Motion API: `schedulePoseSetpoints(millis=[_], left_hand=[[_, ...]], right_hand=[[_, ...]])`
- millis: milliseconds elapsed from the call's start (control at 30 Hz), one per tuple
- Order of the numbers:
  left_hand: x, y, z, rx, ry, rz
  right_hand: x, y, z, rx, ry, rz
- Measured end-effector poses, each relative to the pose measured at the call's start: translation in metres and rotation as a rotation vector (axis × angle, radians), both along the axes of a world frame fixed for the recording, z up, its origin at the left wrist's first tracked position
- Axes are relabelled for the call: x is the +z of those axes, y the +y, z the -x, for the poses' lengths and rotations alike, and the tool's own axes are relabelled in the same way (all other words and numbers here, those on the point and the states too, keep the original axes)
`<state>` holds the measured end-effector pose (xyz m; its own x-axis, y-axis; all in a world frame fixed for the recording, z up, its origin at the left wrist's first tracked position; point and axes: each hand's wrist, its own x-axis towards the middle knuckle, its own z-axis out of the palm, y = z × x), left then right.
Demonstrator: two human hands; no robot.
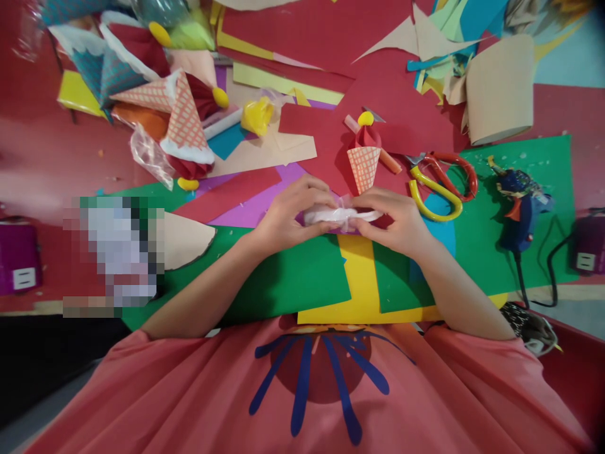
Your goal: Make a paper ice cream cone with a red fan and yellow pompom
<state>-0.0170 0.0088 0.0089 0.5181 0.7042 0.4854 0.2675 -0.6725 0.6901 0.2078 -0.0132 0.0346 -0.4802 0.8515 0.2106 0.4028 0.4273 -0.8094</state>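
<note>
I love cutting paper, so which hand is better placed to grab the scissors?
Probably the right hand: the red-and-yellow-handled scissors lie close beside it, while the left hand is farther away. Both hands hold the white bundle, so the right would need to let go first.

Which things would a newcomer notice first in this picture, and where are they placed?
The eye would probably fall first on the patterned cones with white edges, heaped at the upper left. Near the middle, the left hand and right hand hold a white bundle, with a small cone just beyond it. To the right are the red-and-yellow-handled scissors and, farther right, a blue glue gun.
</note>
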Motion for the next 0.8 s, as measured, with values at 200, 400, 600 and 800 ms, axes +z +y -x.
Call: schedulePoseSetpoints(millis=[200,400,600,800], left_hand=[[0.001,-0.003,0.0,-0.033,0.021,0.095],[-0.002,-0.006,-0.005,-0.027,-0.112,0.122],[0.001,-0.006,-0.009,-0.06,-0.188,0.107],[0.003,0.0,-0.003,-0.051,-0.163,0.141]], right_hand=[[-0.005,-0.003,0.004,0.032,-0.019,0.078],[-0.006,-0.006,0.006,0.041,0.0,0.091],[-0.005,-0.006,0.008,0.077,-0.053,0.017],[0.007,0.001,-0.002,-0.019,-0.028,0.08]])
